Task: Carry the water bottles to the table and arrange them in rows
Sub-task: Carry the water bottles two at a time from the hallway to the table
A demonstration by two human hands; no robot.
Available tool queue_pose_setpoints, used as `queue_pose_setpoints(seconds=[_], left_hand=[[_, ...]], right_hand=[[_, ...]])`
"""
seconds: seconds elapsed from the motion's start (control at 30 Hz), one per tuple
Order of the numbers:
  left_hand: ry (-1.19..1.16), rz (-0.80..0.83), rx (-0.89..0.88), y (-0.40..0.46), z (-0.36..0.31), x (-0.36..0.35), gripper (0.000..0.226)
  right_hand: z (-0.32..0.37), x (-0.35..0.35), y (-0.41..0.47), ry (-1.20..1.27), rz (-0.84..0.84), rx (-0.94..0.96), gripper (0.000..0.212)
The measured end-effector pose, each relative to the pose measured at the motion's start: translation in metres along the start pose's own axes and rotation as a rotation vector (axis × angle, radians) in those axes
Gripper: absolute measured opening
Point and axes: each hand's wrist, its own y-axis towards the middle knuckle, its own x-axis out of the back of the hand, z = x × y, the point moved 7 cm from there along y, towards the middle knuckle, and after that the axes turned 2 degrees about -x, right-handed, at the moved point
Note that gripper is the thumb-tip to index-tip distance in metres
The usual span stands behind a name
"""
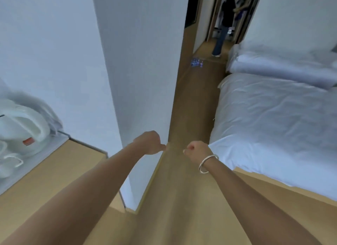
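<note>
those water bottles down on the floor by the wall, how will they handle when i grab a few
The water bottles look small and clustered upright on the wooden floor, so a nudge probably tips neighbours. If full, likely heavy for their size. Too distant and blurred to judge slipperiness.

A wooden floor (193,102) runs down a narrow passage between a white wall (138,65) and a bed (277,120) with rumpled white bedding (a second bed (280,65) lies beyond). A wooden desk (54,175) sits left.

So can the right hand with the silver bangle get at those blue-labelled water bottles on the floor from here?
Probably not: the right hand is far short of the water bottles, though the wooden floor between looks unobstructed.
</note>
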Motion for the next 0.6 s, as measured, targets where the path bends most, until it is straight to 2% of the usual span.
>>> queue_pose_setpoints(seconds=[0.27,0.6], left_hand=[[0.060,-0.006,-0.164,0.078,-0.085,-0.001,0.034],[0.050,0.036,-0.158,0.225,-0.095,0.018,0.027]], right_hand=[[-0.064,0.049,0.043,0.057,-0.084,-0.094,0.026],[-0.068,0.071,0.176,0.014,-0.042,-0.156,0.022]])
